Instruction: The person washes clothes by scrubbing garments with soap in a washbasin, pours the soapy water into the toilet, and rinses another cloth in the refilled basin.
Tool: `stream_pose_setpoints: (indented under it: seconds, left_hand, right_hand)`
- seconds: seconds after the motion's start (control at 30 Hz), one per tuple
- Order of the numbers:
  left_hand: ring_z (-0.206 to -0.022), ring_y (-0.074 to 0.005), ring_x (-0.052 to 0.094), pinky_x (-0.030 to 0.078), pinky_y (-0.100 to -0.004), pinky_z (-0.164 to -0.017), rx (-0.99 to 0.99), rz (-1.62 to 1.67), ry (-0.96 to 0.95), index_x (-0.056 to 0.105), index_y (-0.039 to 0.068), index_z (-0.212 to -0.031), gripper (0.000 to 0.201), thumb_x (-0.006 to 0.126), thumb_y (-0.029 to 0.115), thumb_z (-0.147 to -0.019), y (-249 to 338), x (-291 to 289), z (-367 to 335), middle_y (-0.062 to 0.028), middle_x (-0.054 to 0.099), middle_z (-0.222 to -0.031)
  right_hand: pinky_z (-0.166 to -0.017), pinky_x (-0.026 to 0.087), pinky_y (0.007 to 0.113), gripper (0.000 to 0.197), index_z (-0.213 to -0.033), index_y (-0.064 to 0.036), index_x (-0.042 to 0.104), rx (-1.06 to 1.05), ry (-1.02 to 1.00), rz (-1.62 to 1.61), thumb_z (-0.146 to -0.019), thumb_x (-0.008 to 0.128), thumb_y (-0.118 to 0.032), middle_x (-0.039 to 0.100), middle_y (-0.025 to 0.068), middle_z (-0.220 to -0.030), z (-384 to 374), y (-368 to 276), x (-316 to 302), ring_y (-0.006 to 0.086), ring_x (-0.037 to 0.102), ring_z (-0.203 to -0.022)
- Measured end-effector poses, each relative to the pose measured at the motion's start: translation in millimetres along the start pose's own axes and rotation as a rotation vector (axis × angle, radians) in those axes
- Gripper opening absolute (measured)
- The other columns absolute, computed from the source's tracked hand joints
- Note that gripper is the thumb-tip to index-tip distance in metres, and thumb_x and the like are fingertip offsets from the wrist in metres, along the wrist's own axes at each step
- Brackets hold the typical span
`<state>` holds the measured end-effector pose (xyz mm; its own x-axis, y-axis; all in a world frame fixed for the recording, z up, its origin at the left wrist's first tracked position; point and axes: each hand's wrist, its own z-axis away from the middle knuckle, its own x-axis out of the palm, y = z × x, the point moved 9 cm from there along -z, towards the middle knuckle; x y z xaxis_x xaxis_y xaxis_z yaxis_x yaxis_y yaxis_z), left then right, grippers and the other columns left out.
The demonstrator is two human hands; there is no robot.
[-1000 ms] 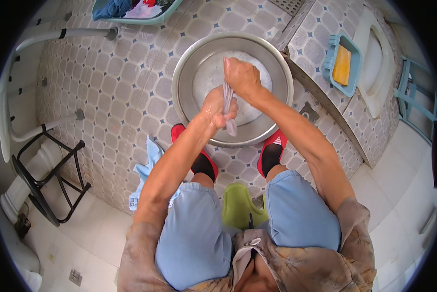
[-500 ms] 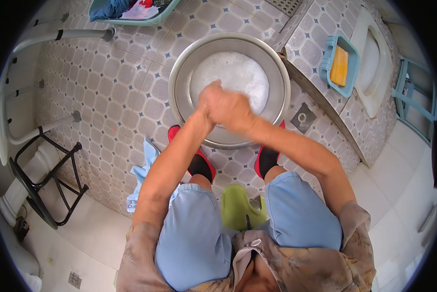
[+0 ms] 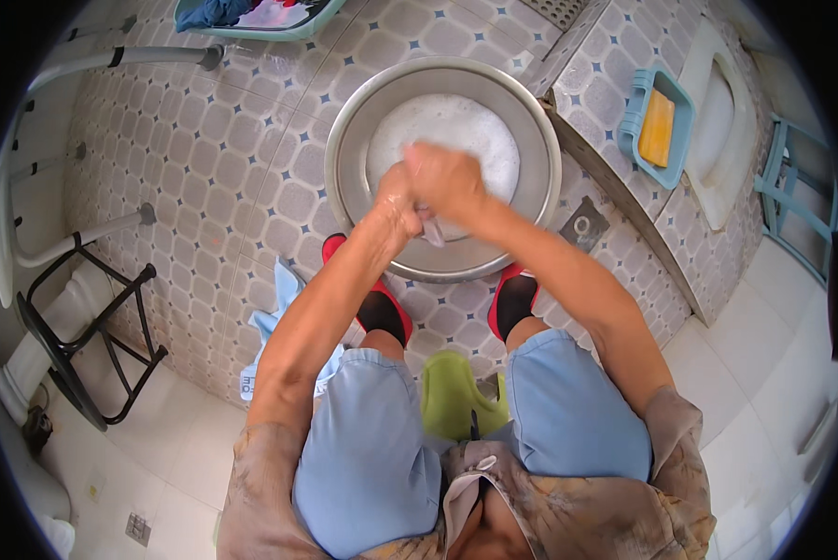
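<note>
A round steel basin [image 3: 342, 168] stands on the tiled floor in front of me, holding water covered with white suds [image 3: 470, 135]. Over its near half, my left hand [image 3: 397, 201] and my right hand [image 3: 449, 185] are closed and pressed against each other. A small pale piece of wet cloth [image 3: 432, 230] pokes out below them; the fingers hide the rest of it. Motion blurs my right hand somewhat.
At top left sits a teal tub [image 3: 298, 30] of clothes. A yellow soap bar [image 3: 657, 128] lies in a blue dish [image 3: 680, 154] on the raised ledge at right. Beside my left leg is a light blue cloth [image 3: 286, 285]; a black-framed stool [image 3: 111, 345] lies farther left.
My hands have shifted against each other, the right one a little left over the left. A pale bit of cloth now shows beneath them.
</note>
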<state>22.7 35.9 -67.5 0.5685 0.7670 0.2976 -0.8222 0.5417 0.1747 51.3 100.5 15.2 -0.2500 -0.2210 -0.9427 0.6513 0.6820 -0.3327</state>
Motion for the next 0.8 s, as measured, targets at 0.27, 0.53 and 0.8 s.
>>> stream_pose_setpoints:
  seconds: [0.27,0.53,0.8]
  left_hand:
    - [-0.064,-0.0184,0.056,0.041,-0.0268,-0.045,-0.042,-0.033,-0.489,0.054,0.005,-0.091,0.028,0.048,0.032,-0.092,24,33,18,-0.0088,0.058,-0.083]
    - [-0.094,-0.0209,0.060,0.050,-0.0342,-0.080,0.171,-0.297,-0.661,0.054,0.001,-0.117,0.039,0.063,0.019,-0.083,44,44,51,-0.0101,0.060,-0.101]
    - [-0.094,-0.0158,0.059,0.049,-0.0307,-0.075,0.344,-0.293,-0.390,0.059,0.001,-0.112,0.034,0.067,0.015,-0.083,46,7,19,-0.0076,0.061,-0.097]
  right_hand:
    - [-0.057,0.047,0.037,0.047,-0.083,-0.0001,0.061,0.322,-0.212,-0.961,-0.091,0.047,-0.044,0.060,0.0087,-0.065,-10,75,7,0.0241,0.058,-0.056]
    - [-0.051,0.040,0.024,0.032,-0.080,-0.0035,0.059,0.364,-0.513,-0.951,-0.076,0.069,-0.034,0.058,0.0041,-0.068,6,87,-20,0.0091,0.054,-0.060]
    - [-0.058,0.042,0.021,0.016,-0.091,-0.0074,0.060,0.599,-0.296,-1.179,-0.081,0.062,-0.020,0.058,-0.0004,-0.082,16,114,-14,0.0061,0.052,-0.066]
